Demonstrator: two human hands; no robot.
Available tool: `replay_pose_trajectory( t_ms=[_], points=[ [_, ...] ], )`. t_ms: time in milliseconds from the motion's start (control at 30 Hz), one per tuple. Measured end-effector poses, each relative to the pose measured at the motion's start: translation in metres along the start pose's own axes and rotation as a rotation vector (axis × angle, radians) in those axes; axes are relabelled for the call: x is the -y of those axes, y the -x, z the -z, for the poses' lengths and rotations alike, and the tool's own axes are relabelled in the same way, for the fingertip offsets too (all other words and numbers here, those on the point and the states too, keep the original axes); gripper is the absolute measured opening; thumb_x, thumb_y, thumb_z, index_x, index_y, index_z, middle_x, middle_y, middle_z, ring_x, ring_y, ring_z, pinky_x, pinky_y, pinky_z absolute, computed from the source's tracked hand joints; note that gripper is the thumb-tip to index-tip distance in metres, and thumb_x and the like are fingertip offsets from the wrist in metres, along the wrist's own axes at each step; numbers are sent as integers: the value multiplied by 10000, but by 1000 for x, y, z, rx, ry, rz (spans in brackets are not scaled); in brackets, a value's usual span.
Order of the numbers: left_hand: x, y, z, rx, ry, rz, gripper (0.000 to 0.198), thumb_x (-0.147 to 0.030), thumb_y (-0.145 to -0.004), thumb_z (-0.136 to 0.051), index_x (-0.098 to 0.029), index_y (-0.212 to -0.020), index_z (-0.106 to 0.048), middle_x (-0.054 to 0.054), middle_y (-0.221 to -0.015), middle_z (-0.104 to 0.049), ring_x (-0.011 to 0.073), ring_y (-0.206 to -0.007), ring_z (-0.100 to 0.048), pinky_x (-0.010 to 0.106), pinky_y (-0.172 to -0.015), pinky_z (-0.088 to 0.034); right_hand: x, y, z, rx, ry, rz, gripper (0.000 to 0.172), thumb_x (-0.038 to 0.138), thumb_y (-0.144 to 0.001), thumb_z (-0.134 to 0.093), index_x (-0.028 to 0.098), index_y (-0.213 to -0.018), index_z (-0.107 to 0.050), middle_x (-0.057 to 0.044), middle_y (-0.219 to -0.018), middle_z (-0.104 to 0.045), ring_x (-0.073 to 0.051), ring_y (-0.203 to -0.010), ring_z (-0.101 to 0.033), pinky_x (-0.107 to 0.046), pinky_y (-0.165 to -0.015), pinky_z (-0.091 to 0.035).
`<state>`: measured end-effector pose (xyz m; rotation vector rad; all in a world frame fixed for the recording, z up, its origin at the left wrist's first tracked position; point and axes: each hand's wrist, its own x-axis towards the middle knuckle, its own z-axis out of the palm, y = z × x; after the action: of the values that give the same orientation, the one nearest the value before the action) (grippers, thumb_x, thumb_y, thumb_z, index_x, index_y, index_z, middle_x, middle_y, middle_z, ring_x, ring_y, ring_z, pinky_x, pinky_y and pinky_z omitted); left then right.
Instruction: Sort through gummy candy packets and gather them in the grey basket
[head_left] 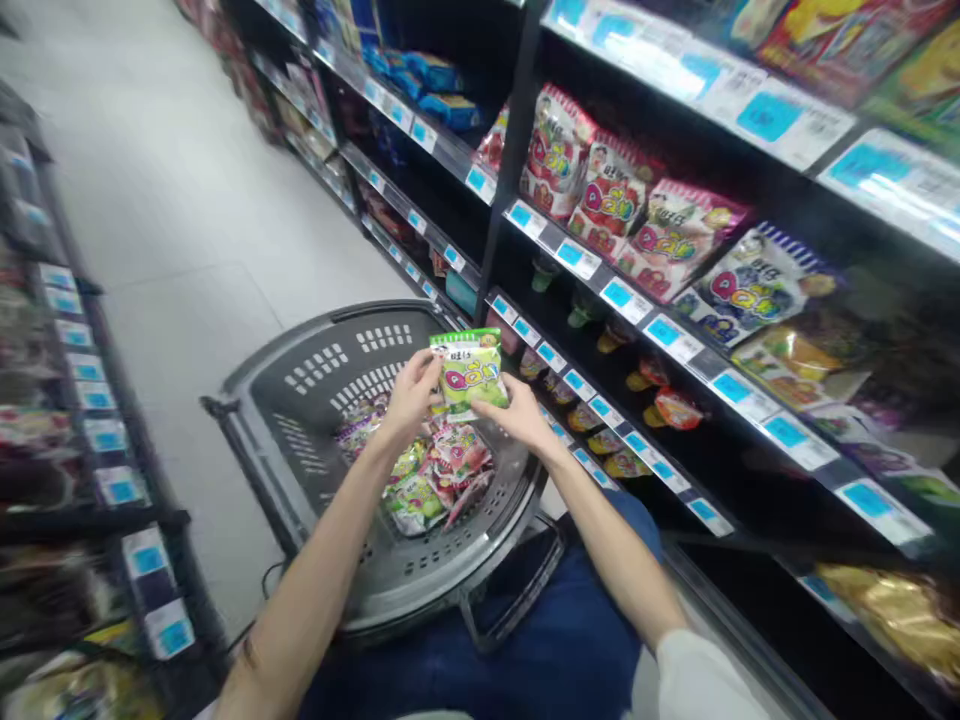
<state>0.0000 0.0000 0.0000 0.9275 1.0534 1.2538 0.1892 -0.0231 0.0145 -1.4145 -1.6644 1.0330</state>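
Observation:
Between my two hands a green and white bag of gummy candy [474, 378] is held upright, its printed front facing me. My left hand [414, 392] grips the bag's left edge. On its right edge, my right hand [517, 412] pinches it with the thumb across the front. The bag is above a grey plastic shopping basket [292, 340]. Inside the basket lie several candy bags, among them a green one [415, 503] and a pink-red one [459, 452]; my left arm hides part of the pile.
To the right, a dark shelf holds upright candy bags [611, 190] in pink, red and purple. Blue-and-white price tags [671, 338] line its edges. Small jelly cups [675, 408] sit on a lower shelf. Another shelf rack [82, 370] runs along the left. A pale floor aisle [150, 130] stretches ahead.

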Motion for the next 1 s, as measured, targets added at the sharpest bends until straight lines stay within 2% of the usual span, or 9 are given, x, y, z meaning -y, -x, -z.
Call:
replay_pose_trajectory(
  t_ms=[100,200,333,467,600,733,833,1000],
  points=[
    [2,5,-3,33,-45,41,536,-632,-736,-738,-176,-999,-636,41,-908,-687,135,-686,-660,208,-502,-554,-3,0,-3,-42,-87,-18,510,490,-795,-746,157,-1172,-663,-65,-1137,-715,-207,-1005,-668,-301,-884,-515],
    [1,8,-7,44,-48,63,523,-618,-713,-752,-164,-956,-661,40,-898,-684,134,-688,-652,198,-490,-538,-2,-2,-6,-106,-252,-54,550,627,-821,-671,147,-1088,-681,-70,-1078,-722,-189,-952,-661,-278,-833,-520],
    [-2,11,-10,33,-8,82,467,-557,-692,-778,-150,-899,-675,32,-857,-671,126,-685,-632,184,-500,-518,8,-4,-7,-170,-538,-145,632,734,-732,-692,147,-965,-695,-49,-915,-726,-153,-779,-646,-237,-712,-503],
    [1,12,-10,25,-25,101,452,-544,-694,-788,-144,-873,-672,18,-813,-651,107,-677,-609,151,-503,-477,18,-3,-4,-228,-745,-232,574,636,-634,-824,138,-889,-695,-34,-821,-716,-150,-760,-649,-228,-679,-507],
    [4,13,-12,113,-46,121,461,-553,-762,-750,-163,-983,-644,40,-961,-699,131,-798,-668,213,-659,-557,22,-3,-1,-298,-892,-301,465,494,-601,-879,129,-824,-696,-42,-808,-720,-173,-809,-679,-253,-727,-542],
    [3,17,-16,276,-124,122,643,-445,-693,-841,-173,-1203,-559,92,-1126,-713,184,-932,-709,314,-835,-581,20,-8,4,-422,-1019,-356,356,412,-685,-846,135,-848,-694,-37,-826,-730,-169,-817,-693,-271,-783,-570],
    [4,19,-18,371,-190,114,775,-346,-597,-897,-163,-1242,-509,120,-1171,-706,224,-985,-715,380,-915,-570,17,-13,9,-494,-1138,-445,284,346,-774,-791,139,-932,-679,-23,-829,-730,-152,-786,-695,-277,-800,-583],
    [9,19,-17,397,-278,88,690,-372,-650,-851,-154,-1220,-528,113,-1081,-741,264,-983,-723,419,-904,-570,19,-15,13,-474,-1292,-591,161,256,-883,-680,129,-978,-654,-17,-780,-718,-147,-746,-691,-291,-814,-597]
  ],
)
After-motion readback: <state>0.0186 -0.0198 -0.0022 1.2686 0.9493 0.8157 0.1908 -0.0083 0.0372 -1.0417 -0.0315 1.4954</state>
